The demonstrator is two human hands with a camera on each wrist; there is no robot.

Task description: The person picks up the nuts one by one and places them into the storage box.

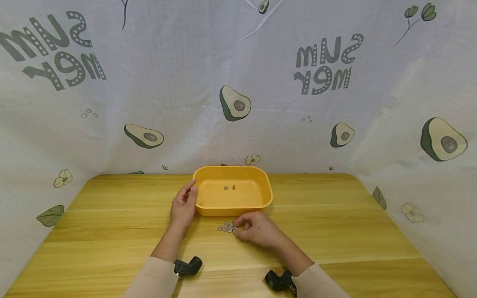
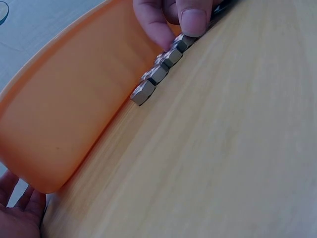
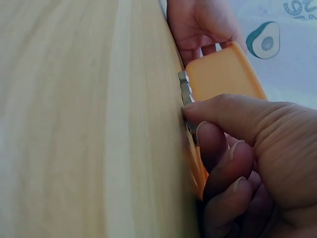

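Observation:
A yellow plastic bin (image 1: 234,200) stands near the table's far edge. Against its left side rests my left hand (image 1: 182,211), fingers fairly straight along the outer wall and thumb by the rim. Several silvery hex nuts (image 1: 225,228) lie flat in a tight cluster just in front of the bin. My right hand (image 1: 258,229) has its thumb and index finger around the nut at the cluster's right end, pinching it at table level. Inside the bin are two more small nuts: one lying flat (image 1: 225,188), the other standing on edge (image 1: 233,187).
The wooden table (image 1: 328,231) reaches out on both sides of the bin. A white cloth (image 1: 179,91) printed with avocados and lettering hangs behind and beside it. Black wrist cameras, one on the left (image 1: 188,266) and one on the right (image 1: 279,280), sit at the sleeves.

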